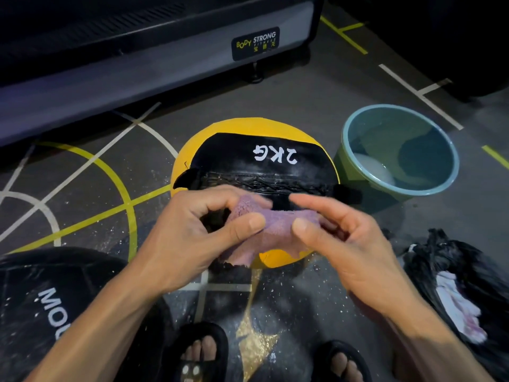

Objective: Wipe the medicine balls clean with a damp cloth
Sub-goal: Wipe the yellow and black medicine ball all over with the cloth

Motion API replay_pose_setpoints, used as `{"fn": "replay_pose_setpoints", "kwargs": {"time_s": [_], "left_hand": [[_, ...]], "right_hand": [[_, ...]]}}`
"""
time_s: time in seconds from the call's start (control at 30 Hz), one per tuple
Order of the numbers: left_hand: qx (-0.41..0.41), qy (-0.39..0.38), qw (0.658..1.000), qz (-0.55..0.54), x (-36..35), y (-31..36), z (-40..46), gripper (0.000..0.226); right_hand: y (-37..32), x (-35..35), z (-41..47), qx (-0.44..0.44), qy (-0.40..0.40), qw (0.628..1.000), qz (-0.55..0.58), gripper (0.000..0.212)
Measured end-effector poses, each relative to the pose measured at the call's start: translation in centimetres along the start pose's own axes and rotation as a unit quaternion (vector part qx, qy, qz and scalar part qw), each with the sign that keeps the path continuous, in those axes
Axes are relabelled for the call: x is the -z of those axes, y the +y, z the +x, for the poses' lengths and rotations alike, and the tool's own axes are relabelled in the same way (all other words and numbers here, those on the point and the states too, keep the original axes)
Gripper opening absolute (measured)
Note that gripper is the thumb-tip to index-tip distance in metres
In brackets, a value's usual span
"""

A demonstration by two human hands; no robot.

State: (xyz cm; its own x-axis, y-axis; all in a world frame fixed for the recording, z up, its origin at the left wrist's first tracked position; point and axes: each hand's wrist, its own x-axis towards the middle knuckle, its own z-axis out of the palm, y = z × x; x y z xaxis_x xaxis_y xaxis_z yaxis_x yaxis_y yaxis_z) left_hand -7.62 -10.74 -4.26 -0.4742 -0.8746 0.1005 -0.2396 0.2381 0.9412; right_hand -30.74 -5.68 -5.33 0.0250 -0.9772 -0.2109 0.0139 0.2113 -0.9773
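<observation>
Above gym flooring (316,111), both hands (192,232) (344,238) pinch a purple cloth (275,230) taut.

You're over a dark grey speckled gym floor (316,106) crossed by yellow and white painted lines (129,216). At 11 o'clock sits a grey machine base with a "BODY STRONG" label (255,43). The light is dim.

- "2KG" in white, upside down from this view, on the black panel of the yellow medicine ball (256,150).
- "BODY STRONG FITNESS" with small characters beneath, on a dark label (255,43) on the treadmill's grey side rail.
- White letters "MOU", cut off, on the black medicine ball (41,299).
</observation>
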Motion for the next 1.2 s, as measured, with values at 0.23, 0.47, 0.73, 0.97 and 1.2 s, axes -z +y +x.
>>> {"fn": "replay_pose_setpoints", "kwargs": {"time_s": [0.23,0.47,0.73,0.97,1.2], "left_hand": [[0.062,-0.031,0.998,-0.006,-0.3,-0.8,-0.4,0.017],[0.090,0.080,0.990,0.070,0.0,-2.5,-1.2,0.015],[0.111,0.132,0.938,0.301,1.7,-6.1,-0.1,0.046],[0.062,0.154,0.943,0.288,1.1,-7.5,0.1,0.045],[0.055,0.190,0.921,0.334,2.9,-9.0,0.2,0.032]], "right_hand": [[1.3,0.3,-0.3,-0.010,-0.060,0.994,-0.089,0.024],[2.9,2.7,0.1,-0.078,0.016,0.986,0.147,0.035],[1.3,2.7,5.2,0.142,0.263,0.906,-0.299,0.040],[1.5,-5.1,12.7,0.158,0.150,0.854,-0.472,0.031],[0.4,-3.0,11.6,0.190,0.031,0.842,-0.504,0.042]]}}
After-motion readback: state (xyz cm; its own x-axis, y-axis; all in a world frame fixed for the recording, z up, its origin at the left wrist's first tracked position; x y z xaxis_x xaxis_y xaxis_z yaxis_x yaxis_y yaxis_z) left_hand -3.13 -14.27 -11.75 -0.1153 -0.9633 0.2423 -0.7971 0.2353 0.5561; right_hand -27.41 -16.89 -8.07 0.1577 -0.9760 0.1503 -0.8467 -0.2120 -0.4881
